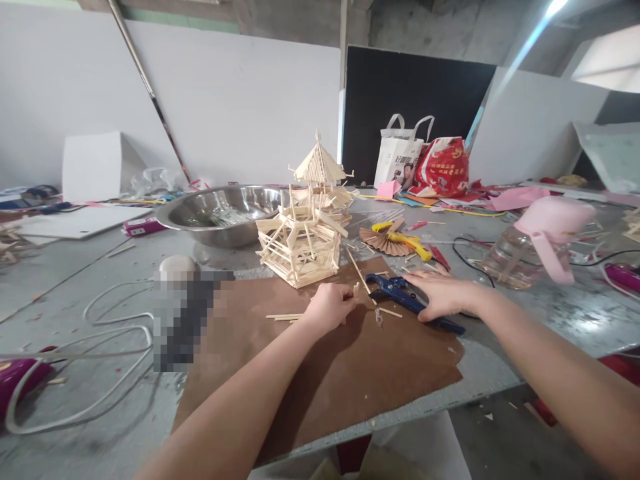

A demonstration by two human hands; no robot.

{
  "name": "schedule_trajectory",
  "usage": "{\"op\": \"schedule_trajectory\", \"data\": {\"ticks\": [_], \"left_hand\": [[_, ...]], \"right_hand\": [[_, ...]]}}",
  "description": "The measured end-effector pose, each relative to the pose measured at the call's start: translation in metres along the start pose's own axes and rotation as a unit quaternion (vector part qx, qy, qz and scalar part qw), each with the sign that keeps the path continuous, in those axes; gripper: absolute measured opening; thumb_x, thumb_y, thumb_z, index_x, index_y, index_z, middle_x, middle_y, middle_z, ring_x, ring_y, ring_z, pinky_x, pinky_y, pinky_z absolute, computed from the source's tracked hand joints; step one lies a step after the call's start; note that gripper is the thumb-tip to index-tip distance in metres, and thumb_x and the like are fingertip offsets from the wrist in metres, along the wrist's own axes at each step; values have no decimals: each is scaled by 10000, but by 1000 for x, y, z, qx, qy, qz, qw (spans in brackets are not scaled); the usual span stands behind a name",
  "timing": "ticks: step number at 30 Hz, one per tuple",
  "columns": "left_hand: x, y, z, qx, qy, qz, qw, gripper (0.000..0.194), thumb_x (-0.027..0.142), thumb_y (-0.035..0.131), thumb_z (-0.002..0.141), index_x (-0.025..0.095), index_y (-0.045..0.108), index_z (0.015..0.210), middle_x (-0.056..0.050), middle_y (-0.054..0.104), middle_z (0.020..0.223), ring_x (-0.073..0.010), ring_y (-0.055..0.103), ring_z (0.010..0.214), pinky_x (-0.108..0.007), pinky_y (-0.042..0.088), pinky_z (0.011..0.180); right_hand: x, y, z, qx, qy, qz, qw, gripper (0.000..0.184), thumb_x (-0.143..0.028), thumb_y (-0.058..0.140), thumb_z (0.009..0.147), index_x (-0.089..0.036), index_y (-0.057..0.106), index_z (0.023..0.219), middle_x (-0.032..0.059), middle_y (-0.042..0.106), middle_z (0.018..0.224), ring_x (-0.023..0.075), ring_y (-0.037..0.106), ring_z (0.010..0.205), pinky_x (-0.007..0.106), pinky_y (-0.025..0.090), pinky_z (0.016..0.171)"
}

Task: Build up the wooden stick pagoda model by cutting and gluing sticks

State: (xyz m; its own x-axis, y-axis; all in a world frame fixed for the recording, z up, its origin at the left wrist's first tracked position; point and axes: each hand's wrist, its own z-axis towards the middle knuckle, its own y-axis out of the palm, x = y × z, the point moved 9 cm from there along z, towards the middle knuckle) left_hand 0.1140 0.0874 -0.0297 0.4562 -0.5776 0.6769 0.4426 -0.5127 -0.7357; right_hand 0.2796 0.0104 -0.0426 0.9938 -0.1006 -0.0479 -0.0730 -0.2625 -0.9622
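Note:
A model pavilion of thin wooden sticks [306, 225] stands on a brown sheet [330, 373] on the grey table. My left hand [329, 307] is closed in a pinch on a short wooden stick just in front of the model. My right hand [443, 297] lies on blue-handled cutters [400, 297] to the right, fingers curled over the handles. Loose sticks [284, 317] lie on the sheet left of my left hand.
A steel bowl [220, 213] sits behind the model. A yellow glue gun [407, 243] lies on a paper fan, a pink spray bottle [540, 243] lies at right, bags [425, 163] stand at the back. White cable [90, 360] and a purple tool [20, 377] lie at left.

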Motion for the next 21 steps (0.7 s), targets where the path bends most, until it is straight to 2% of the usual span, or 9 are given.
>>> {"op": "schedule_trajectory", "data": {"ticks": [2,5,8,12,17,21], "left_hand": [[-2,1,0,2,-3,4,1000,202,273,426,693,163,497,539,51,453,376,-91,473,360,-176,309,392],[-1,1,1,7,8,15,1000,210,273,423,695,160,507,539,41,469,383,-93,471,363,-180,304,391],[1,1,1,14,12,32,999,227,273,419,701,156,521,535,30,481,392,-93,465,373,-185,305,401],[2,-3,0,36,2,81,996,233,269,427,703,153,565,556,15,502,418,-98,466,412,-190,308,428],[9,-7,0,60,9,126,990,245,242,427,710,149,601,566,-9,536,463,-111,486,472,-201,325,477],[12,-7,-2,76,16,140,987,242,214,418,714,152,614,587,-26,574,521,-122,501,510,-215,335,509]], "right_hand": [[-2,-2,1,22,-3,-2,1000,866,-333,599,519,-155,267,1299,170,343,1296,303,285,1196,481,116,977],[-2,-4,-1,49,22,-8,999,784,-283,560,529,-133,324,1261,164,428,1198,298,401,1096,402,285,900],[-4,-4,-10,60,52,-13,997,586,-252,500,572,-131,443,1142,141,499,1062,260,489,964,333,368,780],[-10,-5,-23,84,80,-28,993,393,-250,442,629,-137,505,999,119,528,947,243,516,883,319,367,723],[-20,-17,-38,138,120,-1,983,320,-282,430,659,-135,492,936,103,519,918,229,513,864,305,348,715],[-39,-25,-48,151,154,32,976,283,-301,409,694,-158,472,930,89,510,930,205,524,808,283,335,640]]}}
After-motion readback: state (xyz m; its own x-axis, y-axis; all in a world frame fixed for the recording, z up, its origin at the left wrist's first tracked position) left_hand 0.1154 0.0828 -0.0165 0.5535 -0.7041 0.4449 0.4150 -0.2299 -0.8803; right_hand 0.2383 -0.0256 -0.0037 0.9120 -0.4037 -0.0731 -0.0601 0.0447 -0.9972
